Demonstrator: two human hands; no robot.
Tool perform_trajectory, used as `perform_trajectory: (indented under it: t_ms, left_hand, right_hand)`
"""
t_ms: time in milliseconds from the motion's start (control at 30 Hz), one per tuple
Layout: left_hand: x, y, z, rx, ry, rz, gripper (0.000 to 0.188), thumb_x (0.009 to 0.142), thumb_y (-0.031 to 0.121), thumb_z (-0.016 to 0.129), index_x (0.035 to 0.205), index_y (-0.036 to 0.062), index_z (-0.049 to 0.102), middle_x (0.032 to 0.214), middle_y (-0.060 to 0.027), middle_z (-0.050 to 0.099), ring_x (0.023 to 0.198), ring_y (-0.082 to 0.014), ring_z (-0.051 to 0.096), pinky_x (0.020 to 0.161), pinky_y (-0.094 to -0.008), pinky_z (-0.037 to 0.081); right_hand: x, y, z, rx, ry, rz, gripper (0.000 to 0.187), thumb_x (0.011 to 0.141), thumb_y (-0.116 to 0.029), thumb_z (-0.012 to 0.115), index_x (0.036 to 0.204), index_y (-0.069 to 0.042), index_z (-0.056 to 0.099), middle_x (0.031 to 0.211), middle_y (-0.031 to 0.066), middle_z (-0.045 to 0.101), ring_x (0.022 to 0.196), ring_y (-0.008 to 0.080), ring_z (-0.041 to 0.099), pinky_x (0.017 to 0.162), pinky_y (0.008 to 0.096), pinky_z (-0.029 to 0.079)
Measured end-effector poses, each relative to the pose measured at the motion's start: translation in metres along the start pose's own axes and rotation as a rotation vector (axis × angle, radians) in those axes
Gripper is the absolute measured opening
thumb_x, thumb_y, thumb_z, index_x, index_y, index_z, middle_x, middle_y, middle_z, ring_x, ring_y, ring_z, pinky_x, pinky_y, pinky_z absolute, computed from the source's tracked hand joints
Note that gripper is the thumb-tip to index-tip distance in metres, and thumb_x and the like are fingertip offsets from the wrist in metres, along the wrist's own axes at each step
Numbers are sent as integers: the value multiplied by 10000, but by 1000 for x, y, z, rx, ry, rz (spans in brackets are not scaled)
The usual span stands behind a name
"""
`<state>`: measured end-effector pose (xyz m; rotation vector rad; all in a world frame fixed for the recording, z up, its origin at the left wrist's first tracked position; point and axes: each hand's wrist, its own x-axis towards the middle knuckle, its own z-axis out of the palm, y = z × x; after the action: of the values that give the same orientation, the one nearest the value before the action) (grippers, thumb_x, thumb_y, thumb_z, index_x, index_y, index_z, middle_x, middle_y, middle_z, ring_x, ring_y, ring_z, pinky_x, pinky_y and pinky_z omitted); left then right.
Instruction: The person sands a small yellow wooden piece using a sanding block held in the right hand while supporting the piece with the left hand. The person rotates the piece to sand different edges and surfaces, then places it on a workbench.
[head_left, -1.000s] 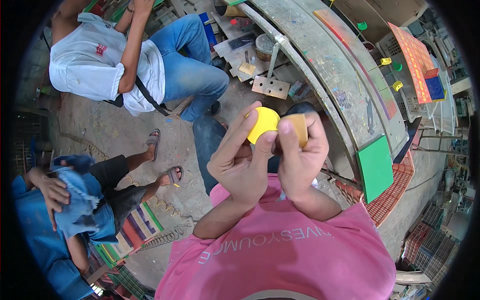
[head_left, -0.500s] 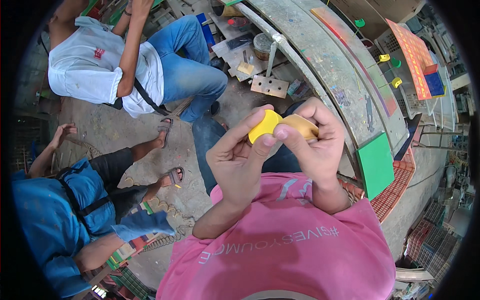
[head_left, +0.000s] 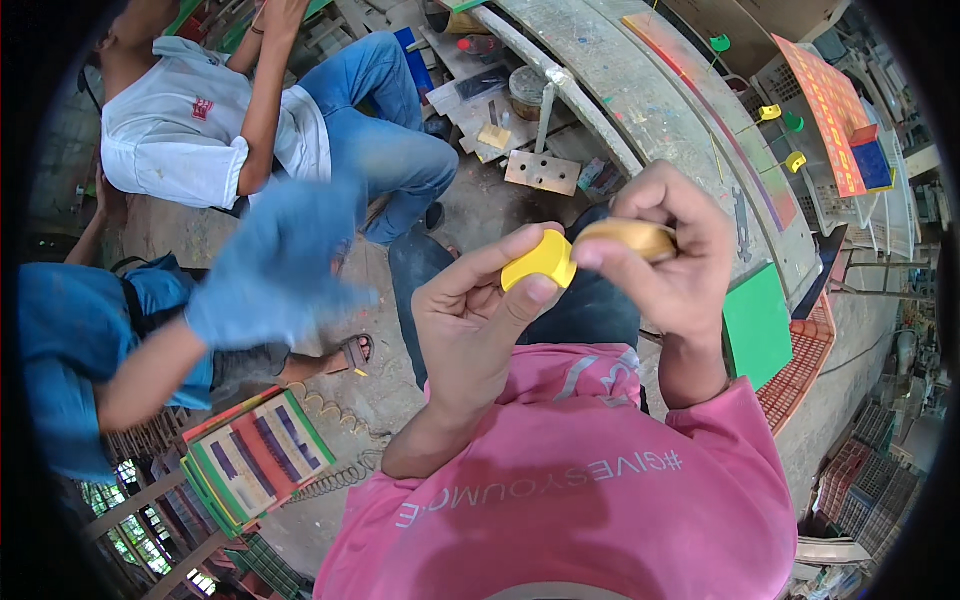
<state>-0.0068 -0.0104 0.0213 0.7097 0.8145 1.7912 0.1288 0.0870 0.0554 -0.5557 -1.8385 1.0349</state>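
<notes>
1. At frame centre, a yellow piece (head_left: 538,263) is pinched by the left hand (head_left: 468,322); it could be dropped if pushed off-centre.
2. Right of centre, a tan pad (head_left: 632,236) is gripped by the right hand (head_left: 692,272).
3. Upper right, the worktop (head_left: 640,118) is seen.

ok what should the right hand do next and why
Probably bring the tan strip against the right end of the yellow piece: the left hand pinches the piece with that end exposed, and the right hand grips the strip close beside it.
</notes>
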Motion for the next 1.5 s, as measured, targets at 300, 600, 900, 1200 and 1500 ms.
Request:
perform_trajectory:
  t_ms: [300, 600, 900, 1200, 1500]
  left_hand:
    - [3, 2, 2, -61, -56, -55, 339, 844, 3, 667, 1168, -54, 586, 1150, -193, 623, 1029, -176, 616, 892, -259, 507]
    - [5, -1, 5, -30, -32, -71, 330, 849, 22, 669, 1162, -44, 590, 1129, -171, 631, 993, -168, 628, 853, -259, 533]
    - [7, -3, 4, -35, -18, -72, 323, 847, 21, 671, 1154, -44, 595, 1106, -164, 640, 962, -160, 636, 843, -261, 539]
    - [10, -5, -3, -135, -118, -126, 343, 887, 57, 619, 1198, -65, 542, 1185, -237, 588, 1039, -226, 620, 923, -317, 508]
    - [10, -5, 3, -325, -201, -242, 357, 899, 76, 614, 1215, -64, 521, 1203, -219, 585, 1066, -222, 611, 952, -328, 493]
  right_hand:
    - [-2, 1, -6, 177, 139, 173, 250, 786, -56, 748, 796, -36, 499, 596, -13, 575, 534, -10, 454, 473, 168, 319]
    - [-8, -10, 6, 79, -1, 109, 270, 751, -62, 781, 779, -34, 513, 605, -19, 556, 547, -9, 459, 463, 179, 318]
    - [-7, -12, 0, 83, -2, 139, 260, 764, -50, 764, 767, -47, 505, 572, -51, 500, 527, -13, 393, 451, 180, 252]
    - [-12, -1, -17, 102, 183, 232, 243, 770, -47, 755, 803, -38, 515, 675, -21, 577, 594, -7, 480, 513, 161, 345]
    - [-33, 3, -14, 443, 291, 367, 234, 797, -61, 735, 888, -25, 523, 732, 6, 598, 643, 14, 521, 566, 157, 378]
